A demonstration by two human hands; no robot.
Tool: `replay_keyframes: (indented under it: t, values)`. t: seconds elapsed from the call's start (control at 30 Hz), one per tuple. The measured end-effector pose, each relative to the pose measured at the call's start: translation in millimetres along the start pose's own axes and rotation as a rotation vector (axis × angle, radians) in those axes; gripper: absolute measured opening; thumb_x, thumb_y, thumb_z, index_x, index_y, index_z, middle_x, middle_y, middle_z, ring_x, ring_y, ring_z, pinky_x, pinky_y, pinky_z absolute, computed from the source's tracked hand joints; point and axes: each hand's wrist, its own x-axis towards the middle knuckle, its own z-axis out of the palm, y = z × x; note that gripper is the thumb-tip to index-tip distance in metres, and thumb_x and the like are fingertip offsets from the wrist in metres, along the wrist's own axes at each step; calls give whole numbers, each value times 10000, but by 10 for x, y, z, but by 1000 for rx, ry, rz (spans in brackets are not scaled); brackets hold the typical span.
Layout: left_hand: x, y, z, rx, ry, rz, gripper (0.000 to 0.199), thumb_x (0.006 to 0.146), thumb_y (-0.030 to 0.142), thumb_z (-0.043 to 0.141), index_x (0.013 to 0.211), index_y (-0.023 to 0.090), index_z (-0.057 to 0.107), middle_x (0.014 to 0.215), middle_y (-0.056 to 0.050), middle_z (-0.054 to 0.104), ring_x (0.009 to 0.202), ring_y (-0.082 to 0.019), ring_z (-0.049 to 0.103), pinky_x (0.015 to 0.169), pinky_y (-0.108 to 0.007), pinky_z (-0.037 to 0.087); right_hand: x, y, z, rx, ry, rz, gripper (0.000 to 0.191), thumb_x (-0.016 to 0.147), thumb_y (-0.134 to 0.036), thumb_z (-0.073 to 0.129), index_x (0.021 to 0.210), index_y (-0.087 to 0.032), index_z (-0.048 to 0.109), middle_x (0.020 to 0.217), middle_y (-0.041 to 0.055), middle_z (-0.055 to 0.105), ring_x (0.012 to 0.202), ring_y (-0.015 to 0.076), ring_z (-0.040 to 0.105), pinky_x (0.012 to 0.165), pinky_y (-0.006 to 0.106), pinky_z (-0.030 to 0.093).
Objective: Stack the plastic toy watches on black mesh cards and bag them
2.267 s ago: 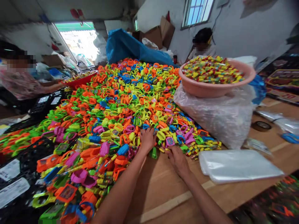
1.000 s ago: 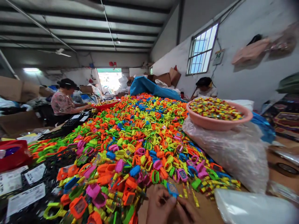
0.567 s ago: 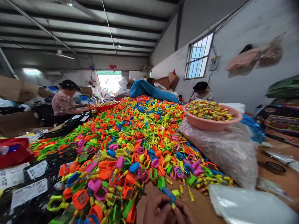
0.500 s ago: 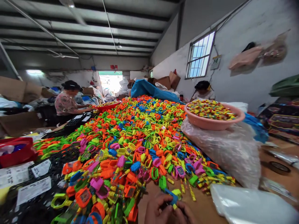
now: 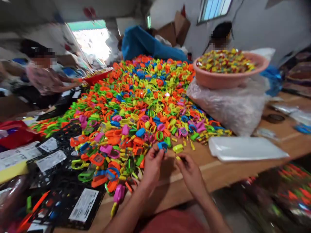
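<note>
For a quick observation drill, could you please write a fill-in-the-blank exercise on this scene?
The left hand holds a plastic piece coloured ____.
The right hand holds a small piece coloured ____.
In the picture, the pink basin stands to the ____ of the blue cover.
Missing words: blue; yellow; right.

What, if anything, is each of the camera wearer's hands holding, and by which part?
The left hand pinches a blue toy watch by its near end. The right hand holds a small yellow piece; by which part cannot be told.

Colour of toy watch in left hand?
Blue: toy watch in the left hand, best seen in the head view.
</note>
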Motion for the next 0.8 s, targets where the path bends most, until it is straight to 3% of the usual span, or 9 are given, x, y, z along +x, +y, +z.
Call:
replay_keyframes:
  t: [0.13,0.3,0.43,0.8]
  values:
    - [12,86,-10,-95,-45,-155,592,482,467,1015,830,179,634,806,34,658,699,-80,620,660,-186,489,40,-164,27,230,-80,219,400,911,-556,639,1105,-212,706,899,41,723,727,169,648,660,277,538]
    - [5,154,-6,-158,-94,-258,450,605,305,992,801,173,609,749,44,652,657,-63,632,622,-159,489,120,-310,-5,432,-130,332,512,803,-608,756,1097,-189,744,748,3,679,637,135,581,573,242,468]
    - [4,167,10,-167,-121,-287,413,649,285,974,819,163,619,743,36,662,626,-58,618,590,-154,477,153,-328,-15,508,-106,371,547,732,-640,817,1044,-194,761,803,13,701,656,128,580,581,237,460]
    - [62,165,15,-111,-170,-217,483,601,408,990,814,164,631,771,10,695,570,-59,552,552,-184,443,235,-337,-17,636,-209,423,474,689,-537,883,1012,-216,754,812,-5,674,670,120,559,595,228,434]
